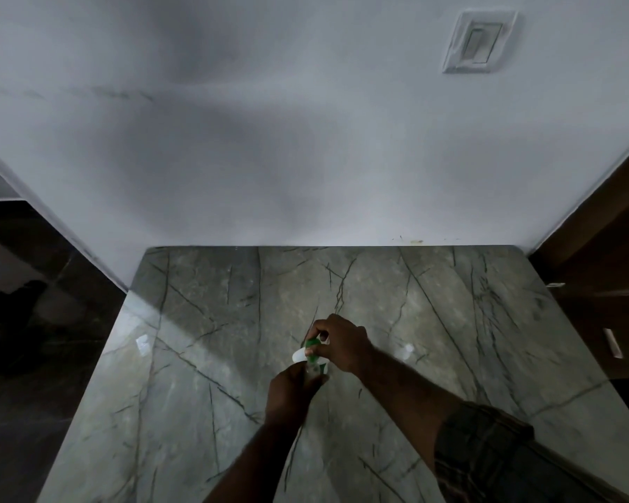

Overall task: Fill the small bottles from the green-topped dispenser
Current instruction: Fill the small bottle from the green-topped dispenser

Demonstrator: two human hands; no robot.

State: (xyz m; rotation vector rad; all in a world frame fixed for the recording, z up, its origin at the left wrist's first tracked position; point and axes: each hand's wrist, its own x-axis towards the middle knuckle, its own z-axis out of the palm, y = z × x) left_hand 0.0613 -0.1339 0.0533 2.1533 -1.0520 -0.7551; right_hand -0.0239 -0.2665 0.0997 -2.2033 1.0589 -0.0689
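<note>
- While the right hand [342, 343] is clasping the green-topped dispenser [312, 345], the left hand [291, 390] is gripping a small bottle [313, 370] beneath (filling, apparently).
- The next move is calling for a steady press.

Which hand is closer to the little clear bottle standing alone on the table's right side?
Right. The right hand, gripping the green-topped dispenser, is left of the lone bottle, apart from it; the left hand, holding a small bottle, is farther left.

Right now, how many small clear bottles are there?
2: a small clear bottle gripped in the left hand beneath the green-topped white dispenser, another standing on the grey marble table to its right. A pale patch at left may be glare.
</note>
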